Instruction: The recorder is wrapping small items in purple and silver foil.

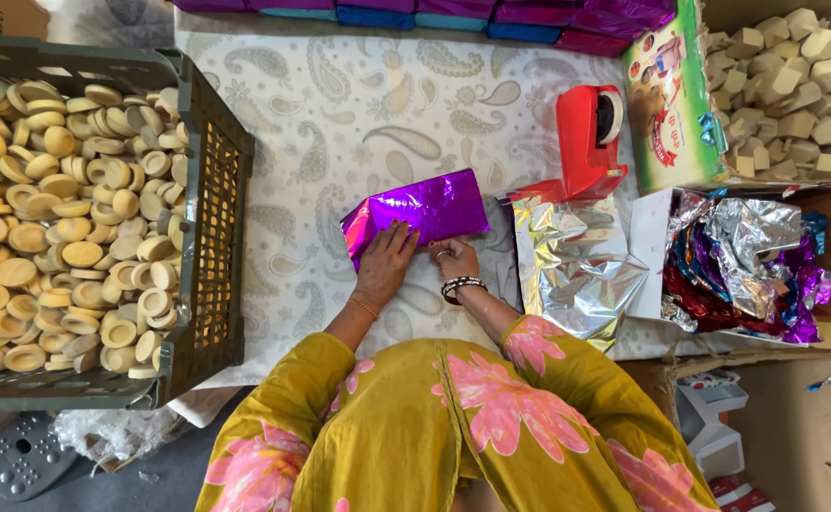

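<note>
Head view, package: we see a purple foil-wrapped package (418,212) lying flat on the paisley-covered surface (358,104), directly ahead of both hands.
Head view, long axis: it runs left to right with a slight tilt, the right end farther from us than the left.
Head view, left hand: our left hand (384,264) lies flat with fingers spread, pressing on the package's near left edge, not closed around anything.
Head view, right hand: our right hand (454,258) sits just beside it, fingertips bunched at the near edge by the middle; we cannot tell whether they pinch the foil.
Head view, nearer hand: both touch the near edge; the left covers more of it.
Head view, surroundings: a red tape dispenser (588,142) stands beyond the right hand, silver foil sheets (576,270) to its right, and a crate of round discs (74,218) well off left.
</note>
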